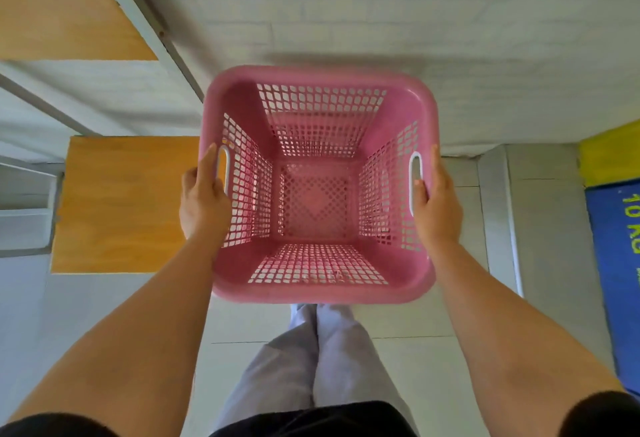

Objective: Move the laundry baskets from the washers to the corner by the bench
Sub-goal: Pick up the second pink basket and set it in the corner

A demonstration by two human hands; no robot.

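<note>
I hold an empty pink plastic laundry basket (318, 294) with perforated walls in front of me, above the tiled floor. My left hand (204, 201) grips its left side at the white handle slot. My right hand (437, 204) grips the right side, fingers hooked into the other handle slot. The basket hangs level, its far rim close to the white brick wall (381, 3). To the basket's left is the wooden seat of a bench (121, 204).
A second wooden panel (59, 10) on a white metal frame stands at the upper left. A blue and yellow machine front (616, 246) is at the right edge. My legs in light trousers are below the basket, on pale floor tiles (540, 228).
</note>
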